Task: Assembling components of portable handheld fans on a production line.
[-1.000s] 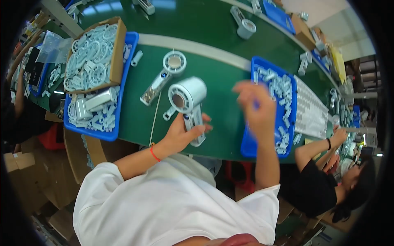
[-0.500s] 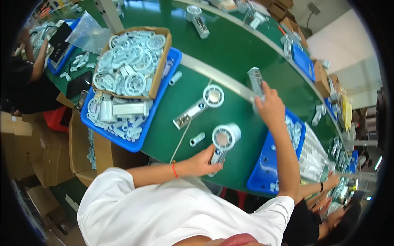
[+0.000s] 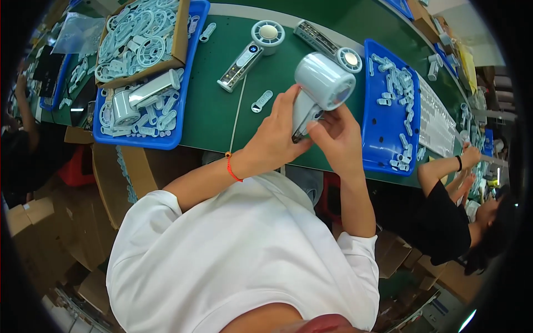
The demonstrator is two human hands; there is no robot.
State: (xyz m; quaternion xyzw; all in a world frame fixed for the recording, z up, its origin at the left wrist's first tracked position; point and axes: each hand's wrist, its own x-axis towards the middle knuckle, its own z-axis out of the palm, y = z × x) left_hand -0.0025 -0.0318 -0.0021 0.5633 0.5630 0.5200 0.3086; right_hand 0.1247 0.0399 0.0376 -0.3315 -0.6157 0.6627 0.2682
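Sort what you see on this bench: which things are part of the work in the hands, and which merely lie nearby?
In the work:
- left hand
- right hand
- pale blue handheld fan, held by both

Lying nearby:
- finished fan on the green table
- small loose strip
- blue tray of small parts
- cardboard box of round grilles

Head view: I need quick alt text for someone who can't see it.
Both hands, left hand and right hand, hold a pale blue handheld fan above a green table. A blue tray of small parts sits to the right; another blue tray with a cardboard box of fan grilles sits to the left.
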